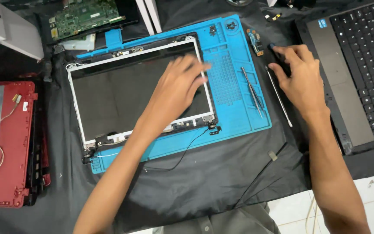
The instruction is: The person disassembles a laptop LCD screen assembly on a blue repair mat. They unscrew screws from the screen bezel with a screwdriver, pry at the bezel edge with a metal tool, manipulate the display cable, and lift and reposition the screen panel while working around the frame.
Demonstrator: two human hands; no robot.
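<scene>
A laptop screen panel (pixel 117 97) in a white frame lies on a blue repair mat (pixel 234 108). My left hand (pixel 176 89) rests on the right part of the panel, fingers spread over its right edge; it holds nothing. My right hand (pixel 297 76) is off the mat to the right, on the black cloth beside an open laptop base. Its fingertips pinch a small dark object (pixel 273 46); what it is cannot be made out. A thin black cable (pixel 187 149) runs from the panel's lower right hinge across the mat.
Tweezers (pixel 252 91) lie on the mat's right side and a thin metal rod (pixel 278 97) just off it. A small circuit piece (pixel 255 41), a laptop base with keyboard (pixel 356 69), a red laptop shell (pixel 9 143) at left and a green circuit board (pixel 85 15) surround the mat.
</scene>
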